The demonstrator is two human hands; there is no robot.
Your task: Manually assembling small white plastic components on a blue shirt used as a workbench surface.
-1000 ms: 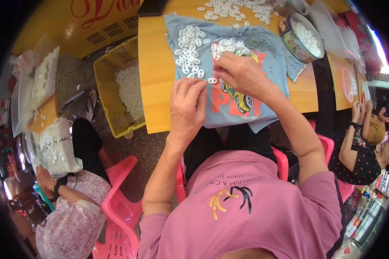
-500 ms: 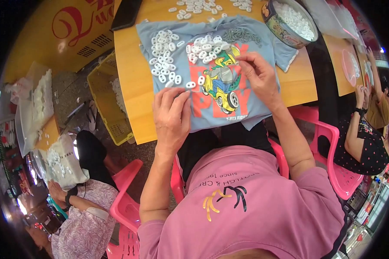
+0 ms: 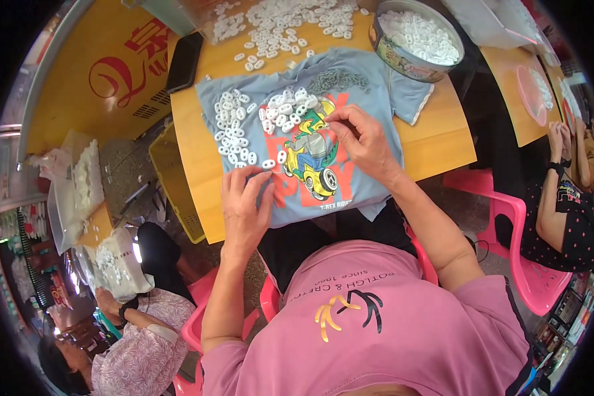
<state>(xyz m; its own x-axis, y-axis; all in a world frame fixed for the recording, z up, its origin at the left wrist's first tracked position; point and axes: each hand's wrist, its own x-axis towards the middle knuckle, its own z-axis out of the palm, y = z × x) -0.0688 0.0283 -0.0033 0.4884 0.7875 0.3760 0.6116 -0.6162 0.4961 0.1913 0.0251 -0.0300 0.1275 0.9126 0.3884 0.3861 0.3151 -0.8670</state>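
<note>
A blue printed T-shirt [image 3: 297, 214] lies spread on the table under both hands. My left hand [image 3: 245, 208] rests at its left front part, fingers bent a little and apart, their tips just below two loose white oval pieces [image 3: 268, 164], each with two holes. My right hand [image 3: 364, 142] hovers over the print, thumb and forefinger pinched together; whatever is between them is too small to make out. A heap of the same white pieces [image 3: 287, 109] lies ahead of my hands, with a looser group [image 3: 231, 129] to its left. Behind them sits a pile of small grey-green pieces [image 3: 338, 80].
A round tin [image 3: 416, 63] full of white pieces stands at the back right. More white pieces [image 3: 284, 26] cover the table's far side, beside a black phone [image 3: 185, 63]. A yellow crate [image 3: 171, 171] is on the left. People sit working on both sides.
The view has shifted, so more of the table's far side shows. Both hands stay in much the same places over the shirt, the right still pinching.
</note>
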